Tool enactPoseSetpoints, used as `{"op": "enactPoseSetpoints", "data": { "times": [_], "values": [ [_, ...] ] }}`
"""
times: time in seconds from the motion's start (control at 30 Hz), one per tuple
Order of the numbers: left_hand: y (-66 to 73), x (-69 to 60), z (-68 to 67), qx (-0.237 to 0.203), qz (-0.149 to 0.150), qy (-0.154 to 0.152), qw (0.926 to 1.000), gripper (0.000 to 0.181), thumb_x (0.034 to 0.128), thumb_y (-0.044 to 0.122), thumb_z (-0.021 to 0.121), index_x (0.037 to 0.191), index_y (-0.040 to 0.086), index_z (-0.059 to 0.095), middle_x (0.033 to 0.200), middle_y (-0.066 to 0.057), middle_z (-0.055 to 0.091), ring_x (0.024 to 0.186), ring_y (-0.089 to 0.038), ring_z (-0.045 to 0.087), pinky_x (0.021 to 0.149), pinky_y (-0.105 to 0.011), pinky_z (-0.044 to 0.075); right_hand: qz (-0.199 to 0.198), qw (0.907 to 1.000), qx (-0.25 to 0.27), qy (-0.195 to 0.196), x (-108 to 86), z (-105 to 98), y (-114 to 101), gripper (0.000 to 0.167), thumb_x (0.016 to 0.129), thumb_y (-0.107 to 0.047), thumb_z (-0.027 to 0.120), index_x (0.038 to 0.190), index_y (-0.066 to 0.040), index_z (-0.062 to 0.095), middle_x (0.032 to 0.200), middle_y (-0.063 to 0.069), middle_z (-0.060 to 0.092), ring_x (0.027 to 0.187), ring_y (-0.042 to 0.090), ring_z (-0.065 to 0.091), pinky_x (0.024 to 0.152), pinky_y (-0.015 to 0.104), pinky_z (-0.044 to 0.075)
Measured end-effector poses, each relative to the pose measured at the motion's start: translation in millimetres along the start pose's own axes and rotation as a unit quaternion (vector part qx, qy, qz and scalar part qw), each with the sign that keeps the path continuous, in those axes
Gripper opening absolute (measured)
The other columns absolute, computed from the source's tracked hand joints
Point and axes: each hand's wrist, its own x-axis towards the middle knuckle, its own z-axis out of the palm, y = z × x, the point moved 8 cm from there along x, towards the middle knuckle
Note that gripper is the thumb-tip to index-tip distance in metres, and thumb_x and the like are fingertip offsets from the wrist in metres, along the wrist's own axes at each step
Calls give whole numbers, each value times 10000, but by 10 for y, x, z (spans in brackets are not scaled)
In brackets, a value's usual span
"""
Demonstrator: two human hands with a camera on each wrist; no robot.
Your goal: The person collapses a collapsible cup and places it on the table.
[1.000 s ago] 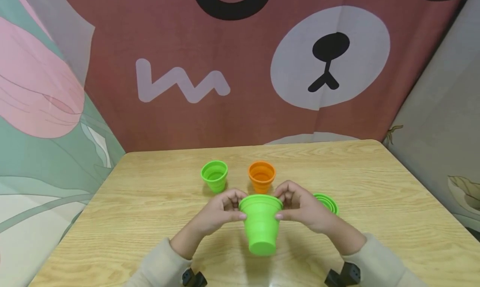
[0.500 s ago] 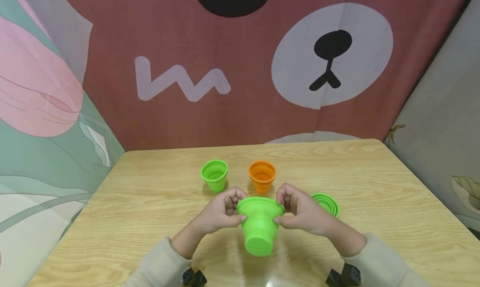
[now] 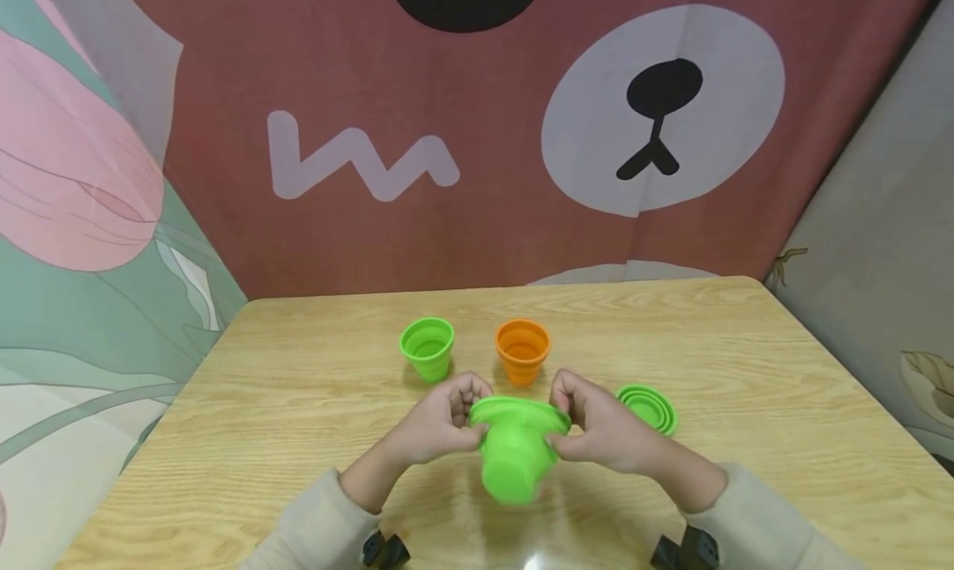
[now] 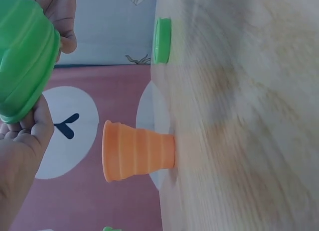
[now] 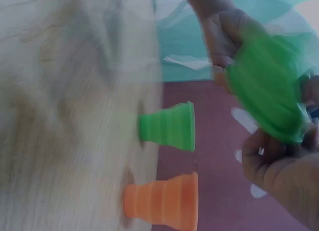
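Above the near part of the table, a bright green collapsible cup is held between both hands, its base tipped toward me and its wall partly folded down under the rim. The left hand grips the rim's left side, thumb in front and fingers behind. On the right side the right hand grips the rim the same way. The right wrist view shows the held cup blurred. Behind the hands stand an upright green cup and an upright orange cup.
A flattened green collapsible cup lies on the wooden table, just beyond the right hand. A printed curtain hangs along the table's back edge. Patterned cloth also hangs at the sides.
The held cup has gone from fully extended to shorter, its wall folding in below the rim. Its base has tilted more toward me. Both hands keep their grip; the standing cups have stayed put.
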Motion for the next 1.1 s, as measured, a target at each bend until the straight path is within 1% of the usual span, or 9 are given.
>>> {"op": "enactPoseSetpoints", "data": {
  "times": [0.13,0.23,0.3,0.4,0.57,0.7,0.8,0.9,1.1],
  "values": [
    [-15,6,-11,28,-110,89,9999,198,714,-99,476,903,-113,417,767,-100,470,677,-105,439,571,-185,411,33,9999,-52,134,9,-22,19,278,719,75,558,783,-12,302,743,84,424,704,171,449,573,245,416],
    [-21,15,-33,-3,-98,195,9998,194,719,-101,478,904,-119,423,778,-84,470,682,-107,442,580,-183,414,-115,9997,-79,217,18,-46,14,259,732,67,564,824,2,332,762,97,439,714,163,461,624,269,443],
    [-25,25,-44,-26,-78,265,9996,191,729,-106,477,912,-124,425,799,-62,472,693,-105,454,591,-181,421,-161,9994,-119,289,26,-52,8,247,741,65,561,871,16,357,767,107,456,707,163,466,638,281,450],
    [-24,38,-42,-39,-20,253,9997,185,752,-105,475,926,-128,420,821,-54,484,713,-99,479,607,-183,437,-48,9987,-332,377,36,-47,26,289,744,55,561,977,17,395,761,96,482,685,154,477,633,286,456],
    [8,42,-4,20,260,7,9997,182,781,-112,468,949,-120,400,807,-103,533,715,-86,506,607,-202,457,101,9978,-562,346,29,-20,63,305,768,6,572,1045,-22,446,789,78,526,699,156,510,656,315,460],
    [58,46,31,67,618,-175,9979,184,799,-117,469,967,-106,396,815,-227,550,729,-90,526,611,-237,475,-17,9986,-460,278,17,-8,76,265,783,-12,579,1014,-37,450,843,59,556,761,165,532,714,363,438],
    [74,57,45,105,735,-218,9970,181,808,-116,467,975,-99,398,834,-266,538,747,-96,530,616,-247,481,-183,9990,-320,239,9,-7,75,274,778,10,574,1010,-22,431,876,53,575,815,168,543,758,398,406],
    [63,61,31,132,665,-90,9977,179,813,-110,465,980,-102,400,840,-241,537,740,-96,520,614,-231,472,-438,9988,-145,135,-3,1,56,299,782,30,557,1041,11,409,923,71,584,866,168,542,783,399,407],
    [38,60,-54,41,466,483,9977,200,818,-98,465,1007,-114,401,875,-211,535,742,-108,517,627,-211,460,-1063,9925,576,-180,-31,25,-18,471,791,50,548,1203,26,320,1043,113,538,942,192,520,827,325,423]
  ]
}}
